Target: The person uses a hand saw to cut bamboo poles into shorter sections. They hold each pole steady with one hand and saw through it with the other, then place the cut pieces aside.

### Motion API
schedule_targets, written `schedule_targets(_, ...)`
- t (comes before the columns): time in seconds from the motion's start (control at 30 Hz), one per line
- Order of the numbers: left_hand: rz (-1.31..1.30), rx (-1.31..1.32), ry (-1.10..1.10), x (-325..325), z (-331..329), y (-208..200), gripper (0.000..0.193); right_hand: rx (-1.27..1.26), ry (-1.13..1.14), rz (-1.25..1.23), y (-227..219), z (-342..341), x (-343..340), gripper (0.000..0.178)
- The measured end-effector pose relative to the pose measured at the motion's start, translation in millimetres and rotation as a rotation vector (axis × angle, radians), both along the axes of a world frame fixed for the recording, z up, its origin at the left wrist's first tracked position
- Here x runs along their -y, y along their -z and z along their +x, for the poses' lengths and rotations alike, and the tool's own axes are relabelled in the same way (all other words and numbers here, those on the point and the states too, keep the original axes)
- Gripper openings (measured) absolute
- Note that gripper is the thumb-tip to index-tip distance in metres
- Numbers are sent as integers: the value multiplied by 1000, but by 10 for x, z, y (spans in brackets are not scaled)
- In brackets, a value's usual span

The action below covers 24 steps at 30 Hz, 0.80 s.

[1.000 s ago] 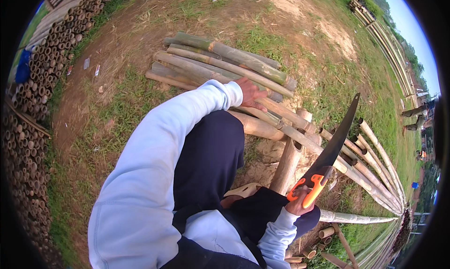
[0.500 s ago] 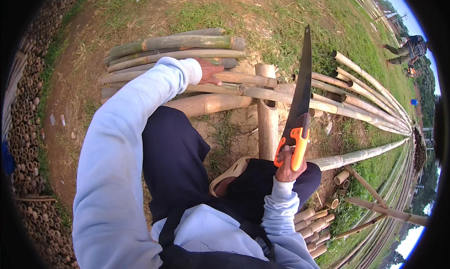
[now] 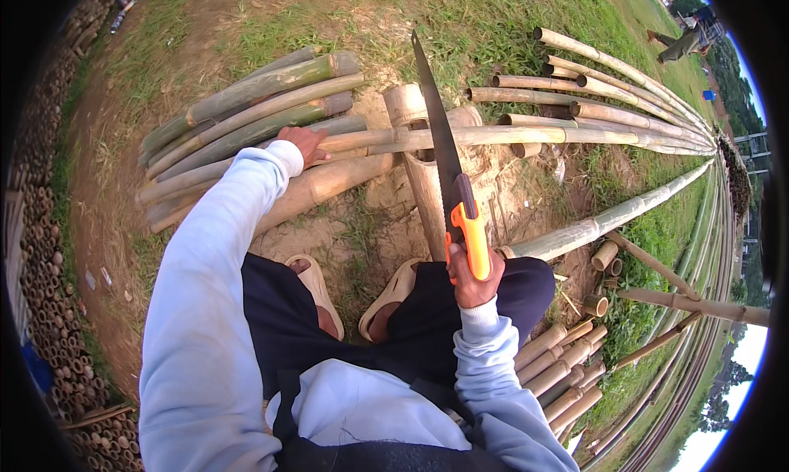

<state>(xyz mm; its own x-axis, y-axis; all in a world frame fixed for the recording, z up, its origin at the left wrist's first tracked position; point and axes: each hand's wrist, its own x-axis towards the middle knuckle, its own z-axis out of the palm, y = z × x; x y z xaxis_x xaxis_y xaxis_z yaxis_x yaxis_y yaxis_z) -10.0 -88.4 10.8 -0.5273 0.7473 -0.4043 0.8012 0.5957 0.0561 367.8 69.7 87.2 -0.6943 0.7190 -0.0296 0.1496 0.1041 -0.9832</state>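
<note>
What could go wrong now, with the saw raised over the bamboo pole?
The left hand rests on the long pale bamboo pole, so the toothed blade of the orange-handled hand saw could slip toward it. The feet wear open beige sandals, exposed to falling offcuts.

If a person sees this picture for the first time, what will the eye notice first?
The saw with its orange grip stands out, raised in the right hand at the centre. The left hand rests on a long bamboo pole lying across an upright stump, with bamboo piles all around.
</note>
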Motion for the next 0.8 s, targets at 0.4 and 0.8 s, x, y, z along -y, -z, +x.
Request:
schedule_targets(0.4, 253, 227, 1, 13, -207, 276, 84, 58, 76, 97, 197, 16, -190, 20)
schedule_targets(0.8, 11, 132, -156, -102, -149, 222, 75, 13, 12, 366, 87, -36, -137, 20)
